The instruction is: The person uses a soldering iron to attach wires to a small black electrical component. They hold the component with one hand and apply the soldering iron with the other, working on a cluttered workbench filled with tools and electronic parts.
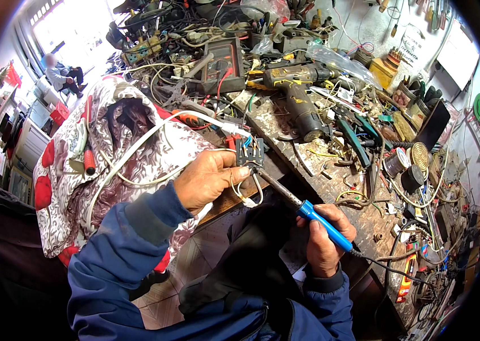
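Observation:
My left hand (203,177) pinches a small black electrical part (249,151) between thumb and fingers. Blue and white wires join it at the top, and a white lead (253,200) loops below. From its upper end a white cord (132,149) arcs back over a white, patterned cloth with red patches (72,213). Wrapped in my right hand (326,244) is a blue-handled soldering iron (324,224), its metal shaft slanting up left. The tip is at the lower edge of the black part; whether it touches cannot be made out.
A cluttered workbench (277,136) carries a yellow-and-black drill (297,94), green-handled pliers (353,141), a wire spool (394,163) and a dark rectangular case (221,65). A red-handled screwdriver (89,162) lies on the cloth. A person (63,74) sits far left.

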Motion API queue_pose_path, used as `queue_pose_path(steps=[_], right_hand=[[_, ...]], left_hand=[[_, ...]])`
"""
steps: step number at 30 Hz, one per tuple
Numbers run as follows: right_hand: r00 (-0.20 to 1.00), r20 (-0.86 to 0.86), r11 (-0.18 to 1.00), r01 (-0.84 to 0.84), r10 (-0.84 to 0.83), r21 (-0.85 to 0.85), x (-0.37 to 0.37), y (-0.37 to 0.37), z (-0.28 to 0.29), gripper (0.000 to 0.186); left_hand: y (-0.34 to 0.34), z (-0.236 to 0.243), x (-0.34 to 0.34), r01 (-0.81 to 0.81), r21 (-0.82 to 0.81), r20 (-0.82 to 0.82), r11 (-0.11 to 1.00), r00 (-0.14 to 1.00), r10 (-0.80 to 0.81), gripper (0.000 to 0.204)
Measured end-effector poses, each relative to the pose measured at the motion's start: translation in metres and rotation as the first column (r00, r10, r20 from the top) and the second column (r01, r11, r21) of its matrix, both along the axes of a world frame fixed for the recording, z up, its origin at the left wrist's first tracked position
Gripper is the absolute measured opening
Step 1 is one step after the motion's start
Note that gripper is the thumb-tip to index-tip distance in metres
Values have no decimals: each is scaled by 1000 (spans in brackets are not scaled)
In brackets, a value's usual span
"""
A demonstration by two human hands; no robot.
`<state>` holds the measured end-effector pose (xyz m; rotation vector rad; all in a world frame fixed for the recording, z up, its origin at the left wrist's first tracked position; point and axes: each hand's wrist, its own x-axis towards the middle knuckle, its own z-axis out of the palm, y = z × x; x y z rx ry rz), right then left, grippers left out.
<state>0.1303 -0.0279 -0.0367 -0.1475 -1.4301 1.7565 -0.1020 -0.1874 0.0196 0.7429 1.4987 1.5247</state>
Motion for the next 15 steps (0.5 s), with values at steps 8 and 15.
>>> queue_pose_path(steps=[8, 15], right_hand=[[1000, -6, 1000, 1, -1, 10, -1, 0, -3, 26], [1000, 1, 1000, 1, -1, 23, -1, 1, -3, 25]], left_hand=[[1, 2, 4, -34, 1, 41, 999, 999, 33, 26], [-1, -3, 0, -27, 7, 45, 1000, 999, 27, 32]])
